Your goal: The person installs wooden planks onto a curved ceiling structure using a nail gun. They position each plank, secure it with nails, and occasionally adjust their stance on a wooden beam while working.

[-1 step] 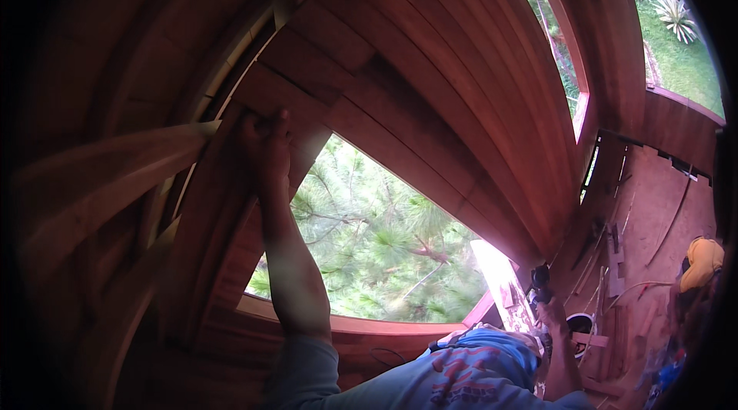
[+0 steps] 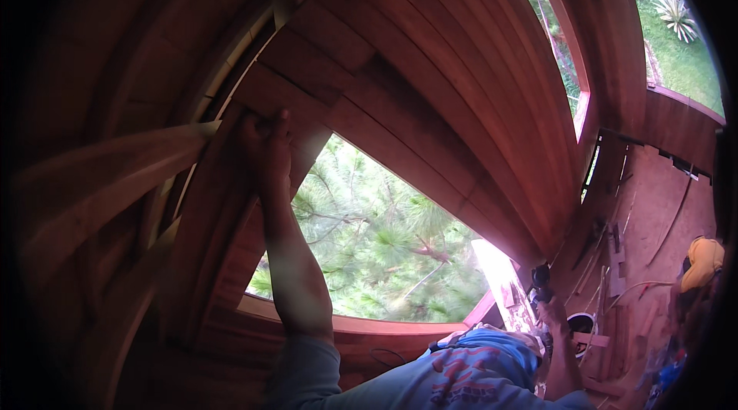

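Observation:
My left hand (image 2: pixel 267 145) reaches up to the reddish-brown wooden planking, above the left corner of a window opening (image 2: pixel 384 233). Its fingers look curled against a short wooden board (image 2: pixel 284 92), with the thumb pointing up; shadow blurs the exact contact. Low at the right, my right hand (image 2: pixel 550 313) is closed around a dark hand tool (image 2: pixel 540 278) with a rounded black end. The tool's kind cannot be made out. It is held beside my body, apart from the planking.
Pale timber beams (image 2: pixel 115 152) project at the left. A bucket (image 2: pixel 582 324), wood offcuts (image 2: pixel 616 260) and a yellow item (image 2: pixel 702 262) are at the lower right, on or near the wooden floor (image 2: pixel 653 210). Greenery shows through the openings.

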`<state>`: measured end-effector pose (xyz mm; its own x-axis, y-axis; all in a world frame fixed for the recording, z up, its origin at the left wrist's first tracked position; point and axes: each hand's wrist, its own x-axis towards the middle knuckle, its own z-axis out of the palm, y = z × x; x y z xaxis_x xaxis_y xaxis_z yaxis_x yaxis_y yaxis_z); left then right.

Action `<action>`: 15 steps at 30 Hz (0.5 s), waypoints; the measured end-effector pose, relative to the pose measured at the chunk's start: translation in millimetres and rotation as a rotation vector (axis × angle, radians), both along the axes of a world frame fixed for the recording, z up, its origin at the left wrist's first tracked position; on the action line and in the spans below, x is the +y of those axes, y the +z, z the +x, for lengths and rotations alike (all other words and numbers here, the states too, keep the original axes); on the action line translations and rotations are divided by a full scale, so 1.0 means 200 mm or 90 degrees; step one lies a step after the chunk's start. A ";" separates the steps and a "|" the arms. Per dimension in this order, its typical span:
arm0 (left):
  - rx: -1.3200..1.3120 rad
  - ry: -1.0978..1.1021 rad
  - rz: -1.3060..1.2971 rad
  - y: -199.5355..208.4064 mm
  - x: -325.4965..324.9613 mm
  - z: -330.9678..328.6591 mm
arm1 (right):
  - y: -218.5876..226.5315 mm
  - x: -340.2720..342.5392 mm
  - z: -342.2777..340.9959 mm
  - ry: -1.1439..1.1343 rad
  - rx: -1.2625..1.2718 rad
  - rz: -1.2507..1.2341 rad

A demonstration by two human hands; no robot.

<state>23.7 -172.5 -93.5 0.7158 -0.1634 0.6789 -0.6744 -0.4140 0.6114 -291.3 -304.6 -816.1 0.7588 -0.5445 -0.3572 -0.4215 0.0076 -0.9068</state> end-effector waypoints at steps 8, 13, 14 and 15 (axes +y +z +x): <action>-0.013 0.018 -0.004 0.01 0.00 -0.01 | 0.22 -0.03 0.10 0.018 0.020 0.052; -0.091 0.034 0.095 0.03 0.05 0.08 | 0.35 -0.01 0.14 -0.004 0.105 0.052; -0.095 0.018 0.076 0.04 0.06 0.06 | 0.23 0.02 0.16 0.000 0.096 0.035; -0.094 0.000 0.056 0.02 0.05 0.06 | 0.11 0.04 0.15 0.002 0.092 0.017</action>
